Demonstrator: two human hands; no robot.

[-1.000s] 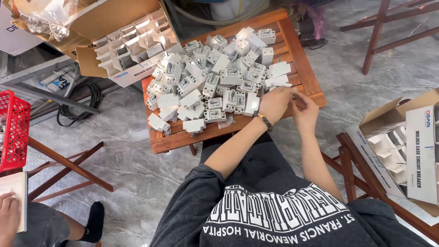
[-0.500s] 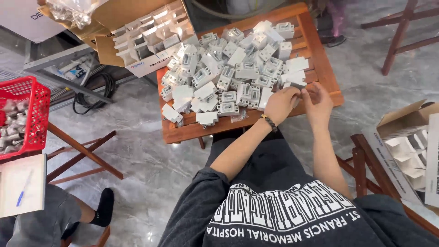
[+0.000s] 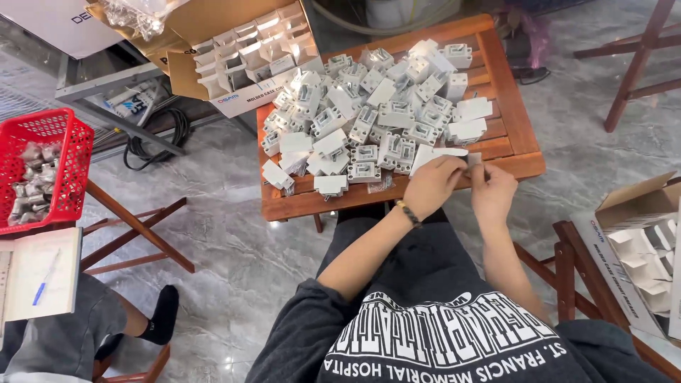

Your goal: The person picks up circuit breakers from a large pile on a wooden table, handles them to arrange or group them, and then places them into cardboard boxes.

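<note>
A seated person in a dark printed shirt works at the near edge of a low wooden surface [image 3: 521, 131], both hands meeting over its front right corner. The left hand [image 3: 431, 186], a beaded band at its wrist, and the right hand [image 3: 493, 191] each pinch with closed fingers a small flat white piece [image 3: 469, 162] held between them just above the surface edge; how tight each grip is cannot be told. Just beyond the hands a heap of small white plastic breaker units [image 3: 369, 113] covers most of the surface, some lying in clear wrappers. Behind the heap stands an open cardboard box [image 3: 245, 53] with white card dividers. A second open box [image 3: 642, 245] of dividers sits at the person's right. To the left, well apart, a red plastic basket [image 3: 42, 167] holds grey parts, above a notebook with a blue pen [image 3: 41, 273] beside another person's knee.
</note>
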